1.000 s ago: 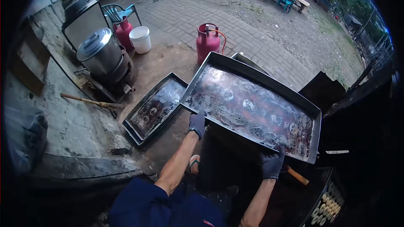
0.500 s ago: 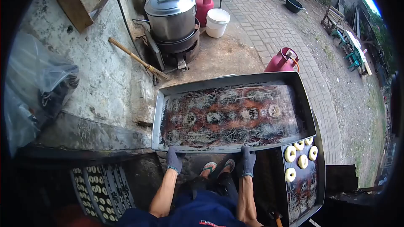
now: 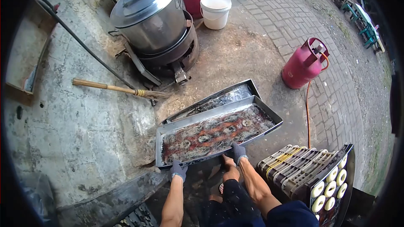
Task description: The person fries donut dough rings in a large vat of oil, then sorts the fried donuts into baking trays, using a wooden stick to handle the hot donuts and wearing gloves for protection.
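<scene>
The tray (image 3: pixel 219 131) is held low in front of the person, its near wall in the fingers of both hands. The left hand (image 3: pixel 179 170) is bent around this wall close to the left end, and the right hand (image 3: pixel 239 153) is closed on it farther to the right. As I judge, the step in hand is to handle the tray above or against the second tray (image 3: pixel 230 96), which lies just beyond the fingers. The next move would call for both hands to work evenly, so that no corner knocks.

The foot (image 3: pixel 221 188) is below the fingers, between the two arms. To the right of the right fingers there are a crate (image 3: pixel 290 164) and, leaning by it, a third tray with pale rings (image 3: pixel 330 188). Farther beyond the left fingers are the broom (image 3: pixel 113 87) and the pot (image 3: pixel 155 25).

The fingertips under the wall are hidden. The held tray covers much of the second one, and I cannot tell whether they touch. The third tray's lower part is cut off, and the slatted thing (image 3: pixel 141 217) below the left fingers is too dark to make out.
</scene>
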{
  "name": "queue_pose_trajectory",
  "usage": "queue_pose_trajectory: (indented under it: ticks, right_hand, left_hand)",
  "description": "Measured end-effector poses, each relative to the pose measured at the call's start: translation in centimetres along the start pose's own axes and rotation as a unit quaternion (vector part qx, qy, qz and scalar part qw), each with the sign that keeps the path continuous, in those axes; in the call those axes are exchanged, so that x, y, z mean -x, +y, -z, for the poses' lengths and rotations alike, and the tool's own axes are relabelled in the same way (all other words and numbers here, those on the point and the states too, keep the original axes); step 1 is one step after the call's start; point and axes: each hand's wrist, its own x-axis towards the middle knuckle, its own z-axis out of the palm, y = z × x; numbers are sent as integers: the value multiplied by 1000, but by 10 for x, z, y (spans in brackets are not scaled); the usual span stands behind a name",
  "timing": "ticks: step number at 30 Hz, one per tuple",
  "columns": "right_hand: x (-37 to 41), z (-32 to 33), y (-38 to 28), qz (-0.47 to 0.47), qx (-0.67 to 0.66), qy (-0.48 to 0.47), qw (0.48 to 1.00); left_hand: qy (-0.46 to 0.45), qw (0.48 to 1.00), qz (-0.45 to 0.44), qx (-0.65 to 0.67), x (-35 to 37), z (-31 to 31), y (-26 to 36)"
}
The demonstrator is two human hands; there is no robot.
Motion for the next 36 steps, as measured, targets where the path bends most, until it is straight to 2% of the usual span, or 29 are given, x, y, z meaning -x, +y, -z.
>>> queue_pose_trajectory:
  ticks: [1, 2, 3, 4, 5, 6, 8, 9, 10, 12, 13, 14, 15, 16, 17, 20, 21, 22, 24, 26, 28, 29, 30, 31, 32, 33, 34, 35, 36]
  right_hand:
    - [-17, -9, -6, -14, -8, 5, 1000]
    - [-35, -13, -4, -28, -15, 11, 999]
    - [-59, -8, 3, 144, 280, 0, 949]
    - [-88, -1, 17, 298, 542, -19, 786]
    - [-110, -2, 28, 286, 552, -26, 783]
    - [-131, -3, 39, 274, 562, -33, 780]
    - [-161, -9, 59, 242, 652, -36, 718]
    - [-182, -4, 71, 255, 663, -48, 702]
    - [-192, -3, 77, 246, 693, -63, 675]
    - [-219, 2, 99, 252, 702, -69, 663]
    - [-212, -2, 96, 248, 697, -65, 670]
    - [-203, -6, 92, 142, 552, -39, 821]
    - [-194, -9, 87, 34, 373, -10, 927]
    - [-195, 3, 104, 38, 361, -3, 932]
    - [-182, 18, 114, 184, 317, -64, 928]
    - [-88, 38, 74, 129, 316, -45, 939]
    - [-44, 48, 58, 104, 293, -30, 950]
    - [-61, 79, 100, 173, 269, 4, 947]
    - [10, 120, 108, 136, 212, 74, 965]
    - [61, 183, 154, 182, 302, 145, 925]
    - [143, 238, 208, 165, 230, 212, 935]
    - [171, 274, 246, 191, 290, 223, 911]
    - [198, 311, 277, 92, 403, 203, 887]
    - [239, 340, 307, 75, 475, 263, 836]
    - [277, 365, 332, 53, 280, 445, 849]
    - [310, 379, 349, 29, 67, 592, 802]
    - [365, 387, 324, 33, -81, 701, 708]
    - [417, 388, 292, 97, -91, 786, 604]
    - [455, 401, 272, 150, -66, 825, 541]
  left_hand:
    - [-8, 983, 36, 179, -49, -12, -38]
    - [-24, 987, 30, 153, -64, -14, -44]
    - [-40, 991, 23, 128, -79, -17, -49]
    - [-18, 950, 156, 269, -83, -18, -23]
    - [11, 873, 281, 399, -80, -20, -1]
    - [19, 872, 295, 389, -71, -21, -1]
    - [-29, 950, 224, 213, -63, -27, -11]
    - [-40, 974, 196, 106, -61, -32, -22]
    - [-38, 974, 200, 94, -47, -38, -33]
    - [-28, 993, 87, -80, -20, -52, -45]
    - [-72, 989, 95, -91, -10, -53, -45]
    - [-119, 982, 104, -103, 2, -54, -44]
    - [-126, 981, 98, -112, 14, -56, -47]
    - [-154, 966, 118, -173, 25, -57, -49]
    - [-186, 945, 121, -239, 32, -55, -40]
    - [-238, 954, 94, -157, 47, -54, -19]
    - [-180, 976, 27, -121, 43, -57, -49]
    - [-214, 967, 4, -137, 50, -61, -32]
    - [-200, 977, 68, -1, 68, -69, 9]
    - [-222, 975, -10, -15, 83, -81, 33]
    - [-225, 958, -162, -69, 76, -103, 37]
    - [-267, 951, -147, -56, 133, -109, 93]
    - [-287, 939, -188, -35, 172, -122, 126]
    - [-306, 925, -226, -14, 205, -132, 150]
    - [-324, 896, -303, -29, 235, -145, 170]
    - [-335, 862, -378, -39, 266, -157, 189]
    - [-374, 835, -402, -19, 309, -170, 206]
    - [-408, 809, -422, 4, 354, -183, 219]
    - [-438, 783, -442, 18, 394, -200, 227]
